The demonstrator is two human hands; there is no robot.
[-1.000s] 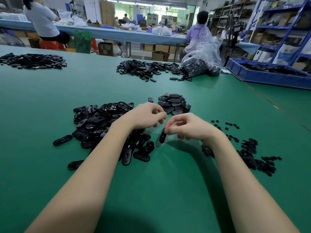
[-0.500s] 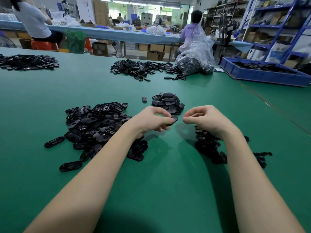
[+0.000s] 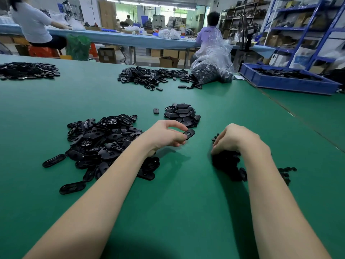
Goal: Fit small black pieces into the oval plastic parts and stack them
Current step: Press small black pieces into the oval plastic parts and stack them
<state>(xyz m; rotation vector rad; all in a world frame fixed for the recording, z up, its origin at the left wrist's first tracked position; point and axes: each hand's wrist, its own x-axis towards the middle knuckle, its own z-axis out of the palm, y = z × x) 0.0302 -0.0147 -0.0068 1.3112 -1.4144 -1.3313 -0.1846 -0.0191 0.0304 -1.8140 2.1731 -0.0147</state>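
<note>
The left hand (image 3: 164, 136) is pinching one oval plastic part (image 3: 189, 134) between thumb and fingers above the green table (image 3: 177, 202), just short of the finished stack (image 3: 182, 114), while the right hand (image 3: 233, 140) is reaching, fingers curled downward, into the small black pieces (image 3: 227, 163), its grip undeterminable.

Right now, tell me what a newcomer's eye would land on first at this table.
First the left hand, pinching one oval plastic part above the green table, with the right hand reaching down into the small black pieces beside it. Next, the big loose pile of oval parts to the left and the neater finished stack just beyond the hands.
</note>
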